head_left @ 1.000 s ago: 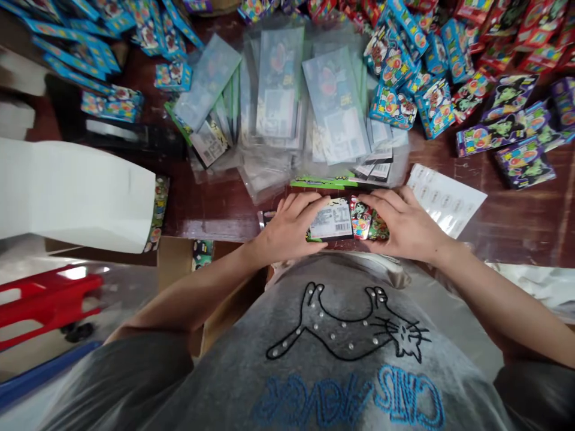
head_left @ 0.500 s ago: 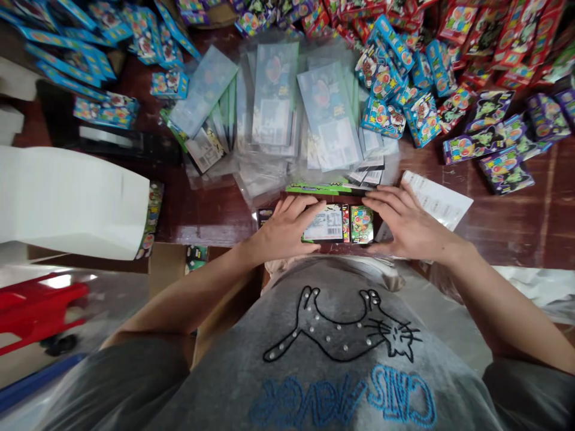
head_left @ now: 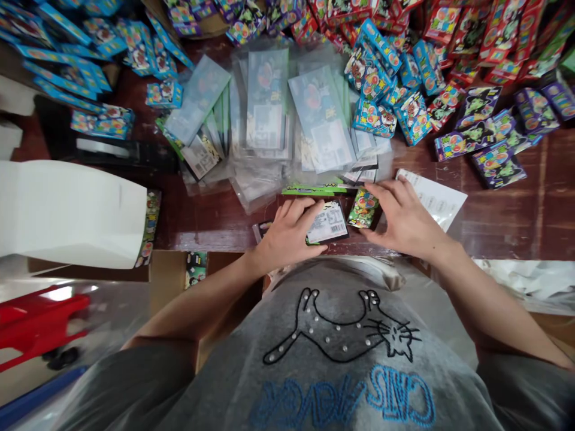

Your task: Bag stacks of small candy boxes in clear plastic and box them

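Observation:
My left hand (head_left: pixel 287 232) is closed around a dark-edged printed package (head_left: pixel 331 222) with a white barcode panel, lying near the table's front edge. To its right, my right hand (head_left: pixel 398 220) grips a small green candy-style box (head_left: pixel 363 207), thumb at the near end and fingers at the far end. The small box is tilted, and a gap separates it from the package. Part of the package is covered by my left palm. Just beyond both hands lies a green-and-black printed edge (head_left: pixel 309 189).
Clear plastic sleeves with printed cards (head_left: pixel 268 90) lie in piles beyond my hands. A white label sheet (head_left: pixel 433 197) is to the right. Blue boxes (head_left: pixel 413 117), red boxes (head_left: pixel 492 36) and purple boxes (head_left: pixel 498 164) crowd the back. A white curved board (head_left: pixel 76 209) stands at left.
The small green box has separated from the package and turned at an angle in my right hand. The red strip between them no longer shows. The package has tilted slightly under my left hand.

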A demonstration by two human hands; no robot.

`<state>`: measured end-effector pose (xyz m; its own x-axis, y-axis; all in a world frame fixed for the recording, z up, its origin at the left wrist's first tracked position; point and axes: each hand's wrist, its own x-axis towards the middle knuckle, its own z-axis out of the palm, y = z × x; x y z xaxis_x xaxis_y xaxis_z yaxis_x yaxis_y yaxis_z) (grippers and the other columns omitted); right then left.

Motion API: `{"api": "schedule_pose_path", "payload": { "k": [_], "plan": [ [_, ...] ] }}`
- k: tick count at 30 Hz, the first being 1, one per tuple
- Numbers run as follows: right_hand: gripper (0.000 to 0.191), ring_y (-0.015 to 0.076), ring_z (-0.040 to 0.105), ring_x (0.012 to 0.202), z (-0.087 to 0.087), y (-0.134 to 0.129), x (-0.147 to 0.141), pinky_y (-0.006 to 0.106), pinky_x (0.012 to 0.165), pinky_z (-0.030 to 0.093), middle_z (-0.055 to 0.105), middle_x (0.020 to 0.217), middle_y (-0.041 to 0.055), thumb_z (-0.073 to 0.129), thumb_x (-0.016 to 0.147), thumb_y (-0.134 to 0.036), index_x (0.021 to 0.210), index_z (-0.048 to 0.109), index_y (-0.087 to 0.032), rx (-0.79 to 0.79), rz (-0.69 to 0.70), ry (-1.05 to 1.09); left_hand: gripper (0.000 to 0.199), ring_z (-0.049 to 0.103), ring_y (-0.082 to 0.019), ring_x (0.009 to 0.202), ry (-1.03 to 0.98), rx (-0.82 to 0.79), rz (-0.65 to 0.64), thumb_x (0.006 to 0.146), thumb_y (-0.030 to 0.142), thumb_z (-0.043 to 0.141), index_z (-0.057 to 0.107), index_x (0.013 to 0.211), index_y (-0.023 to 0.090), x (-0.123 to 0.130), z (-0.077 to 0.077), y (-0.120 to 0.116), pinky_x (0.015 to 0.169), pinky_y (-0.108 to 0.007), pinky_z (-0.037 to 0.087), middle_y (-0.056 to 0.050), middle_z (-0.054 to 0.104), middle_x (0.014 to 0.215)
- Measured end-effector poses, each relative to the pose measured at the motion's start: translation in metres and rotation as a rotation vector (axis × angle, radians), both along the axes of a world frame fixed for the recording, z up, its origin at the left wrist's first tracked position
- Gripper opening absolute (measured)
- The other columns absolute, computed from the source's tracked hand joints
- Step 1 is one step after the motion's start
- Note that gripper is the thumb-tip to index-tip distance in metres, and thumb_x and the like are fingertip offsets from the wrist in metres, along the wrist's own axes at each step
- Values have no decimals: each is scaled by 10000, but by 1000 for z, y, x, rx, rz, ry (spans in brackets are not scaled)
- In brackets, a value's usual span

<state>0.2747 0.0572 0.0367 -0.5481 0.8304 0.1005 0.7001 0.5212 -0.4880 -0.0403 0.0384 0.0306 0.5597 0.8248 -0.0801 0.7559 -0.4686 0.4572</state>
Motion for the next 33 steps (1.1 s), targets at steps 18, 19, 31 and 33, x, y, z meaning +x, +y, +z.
{"api": "schedule_pose_path", "payload": {
  "k": [18,19,31,33],
  "plan": [
    [412,263,762,978,-4,2,-22,440,902,627,803,1190,70,633,1038,-463,1398,689,-271,-361,-316,367,1020,629,-342,1388,-91,8,245,768,367,943,398,1622,247,30,10,-20,1182,-482,582,-137,525,1495],
    [400,242,755,902,-2,5,-19,414,839,626,808,1117,56,632,1044,-486,1375,701,-274,-361,-353,407,1021,628,-348,1392,-93,17,247,771,370,941,396,1624,242,31,10,-18,1181,-490,584,-142,526,1498],
    [320,243,761,944,29,29,-16,410,846,631,810,1180,68,656,1048,-410,1329,749,-289,-115,-250,304,1090,624,-399,1365,-156,8,287,730,365,964,391,1643,208,62,13,-1,1180,-571,540,-167,600,1491],
    [337,272,765,1051,31,39,-7,459,954,633,800,1204,75,663,1044,-424,1350,757,-316,-92,-197,270,1140,603,-409,1395,-236,-70,321,726,407,973,363,1672,229,67,8,4,1183,-590,533,-168,576,1524]
  ]
}}
